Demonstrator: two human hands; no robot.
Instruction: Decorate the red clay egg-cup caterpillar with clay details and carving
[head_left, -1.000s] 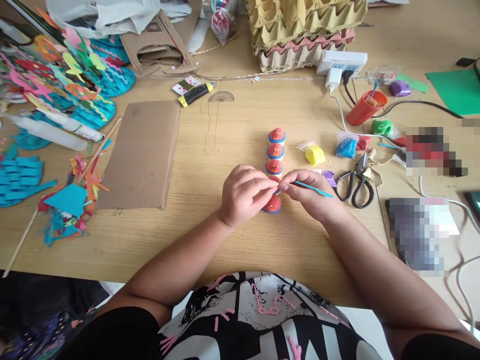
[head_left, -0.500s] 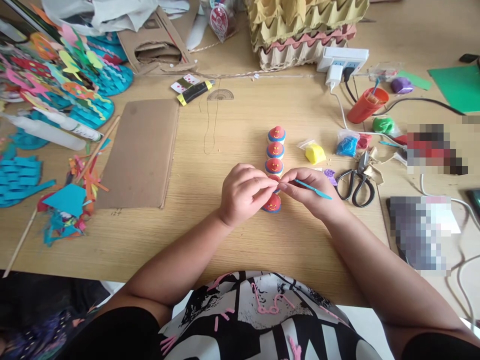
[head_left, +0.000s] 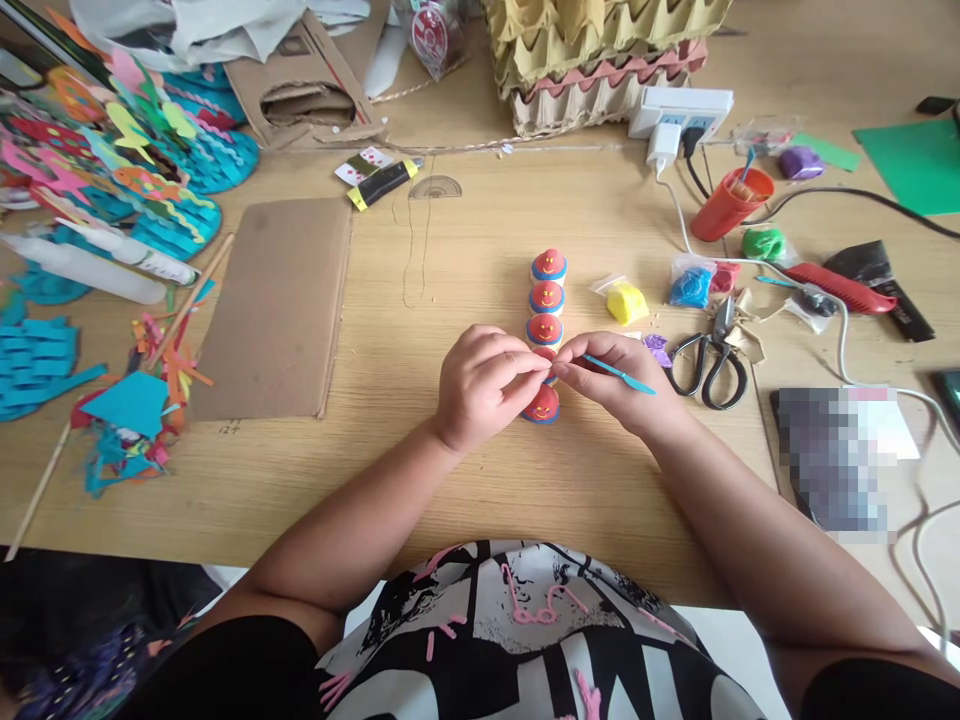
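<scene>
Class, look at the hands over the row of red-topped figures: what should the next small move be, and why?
Probably part the left hand and right hand slightly, keeping hold of the blue tool, to check the fourth figure from the far end: the fingers cover most of it, while the other four figures show smiling faces.

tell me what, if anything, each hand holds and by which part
The right hand holds a slim blue tool, seemingly by the end nearest its fingertips. Whether the left hand pinches anything cannot be told.
</scene>
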